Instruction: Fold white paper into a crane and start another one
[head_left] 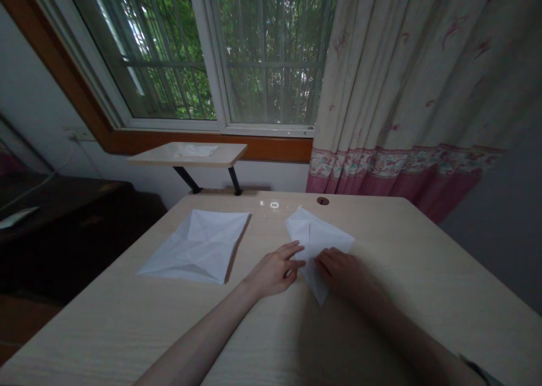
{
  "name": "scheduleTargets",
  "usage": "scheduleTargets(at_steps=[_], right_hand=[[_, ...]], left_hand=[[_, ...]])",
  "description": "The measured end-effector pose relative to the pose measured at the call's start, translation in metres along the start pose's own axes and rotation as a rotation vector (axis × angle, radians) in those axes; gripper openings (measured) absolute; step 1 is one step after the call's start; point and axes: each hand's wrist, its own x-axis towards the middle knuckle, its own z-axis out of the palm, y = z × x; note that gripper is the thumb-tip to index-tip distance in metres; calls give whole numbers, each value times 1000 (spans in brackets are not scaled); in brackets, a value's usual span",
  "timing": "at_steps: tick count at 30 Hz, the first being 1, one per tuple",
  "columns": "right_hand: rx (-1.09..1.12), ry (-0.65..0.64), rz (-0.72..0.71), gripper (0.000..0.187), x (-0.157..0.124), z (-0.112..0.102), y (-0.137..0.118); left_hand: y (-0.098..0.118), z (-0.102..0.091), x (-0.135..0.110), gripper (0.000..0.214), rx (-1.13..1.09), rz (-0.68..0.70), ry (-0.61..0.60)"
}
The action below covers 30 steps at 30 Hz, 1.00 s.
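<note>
A folded sheet of white paper (328, 236) lies on the desk in front of me, with its corners turned in and one point toward me. My left hand (277, 268) is at its left edge, fingers stretched apart and fingertips resting on the paper. On the lower right part of the same sheet, my right hand (341, 270) has its fingers curled and pressed together at a fold; its fingertips are partly hidden. To the left is a second sheet of white paper (203, 248), spread out and marked with creases.
The pale wooden desk (127, 324) has a round cable hole (323, 201) at its back edge. A small raised shelf (231, 156) at the back left bears a white paper or tissue (201, 150). Behind are a barred window and a floral curtain (381, 104). A dark cabinet (93, 194) stands left.
</note>
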Motion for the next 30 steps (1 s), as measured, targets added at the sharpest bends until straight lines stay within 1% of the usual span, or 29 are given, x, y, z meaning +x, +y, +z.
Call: scheduleTargets(at_steps=[5,11,17,20,23,30], right_hand=[[145,15,151,17,15,2,3],[161,7,215,18,16,5,3],[231,-1,243,19,14,2,3],[260,5,251,18,14,5,5],[288,13,246,17,15,10,7],[348,30,240,21,15,12,10]], left_hand=[[1,-1,0,39,11,17,8],[7,-6,3,39,50,45,-15],[10,-5,4,35,79,51,5],[10,-5,4,28,81,51,41],[9,-5,5,19,102,23,84],[8,-2,10,16,205,-91,222]])
